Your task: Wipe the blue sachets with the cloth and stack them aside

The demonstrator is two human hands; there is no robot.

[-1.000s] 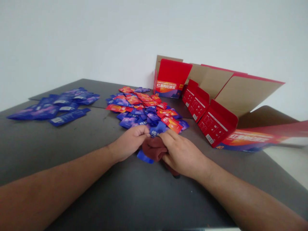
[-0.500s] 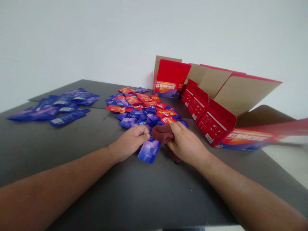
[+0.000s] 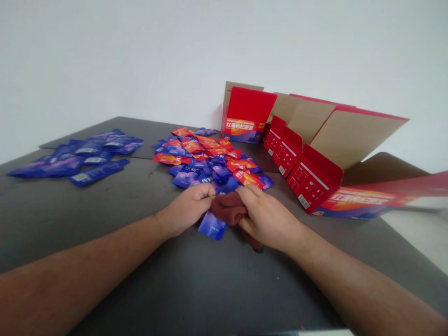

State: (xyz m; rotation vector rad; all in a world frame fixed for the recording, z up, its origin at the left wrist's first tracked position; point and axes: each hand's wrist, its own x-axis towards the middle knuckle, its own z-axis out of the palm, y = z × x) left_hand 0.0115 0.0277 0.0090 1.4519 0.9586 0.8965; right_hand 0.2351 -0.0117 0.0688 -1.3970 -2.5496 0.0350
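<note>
Pinched in the fingers of my left hand (image 3: pixel 187 207) is a blue pouch (image 3: pixel 212 227), its lower part hanging below the fingers. My right hand (image 3: pixel 269 214) is closed on a brown cloth (image 3: pixel 227 208), which lies across the pouch and covers its middle. Just beyond both hands spreads a heap of red and blue pouches (image 3: pixel 210 158). Farther left lies a second pile, all blue pouches (image 3: pixel 98 149). The fingertips of my right hand are partly hidden by the cloth.
Open red cartons stand along the right: one at the back (image 3: pixel 243 126), several red flaps (image 3: pixel 310 179) in a row, and a nearer carton front (image 3: pixel 364 203). Their cardboard lids (image 3: pixel 360 133) stick up. A white wall (image 3: pixel 140 56) rises behind the dark table (image 3: pixel 210 289).
My right hand has moved slightly left and down, and the cloth now covers more of the blue pouch. My left hand keeps its hold in nearly the same place.
</note>
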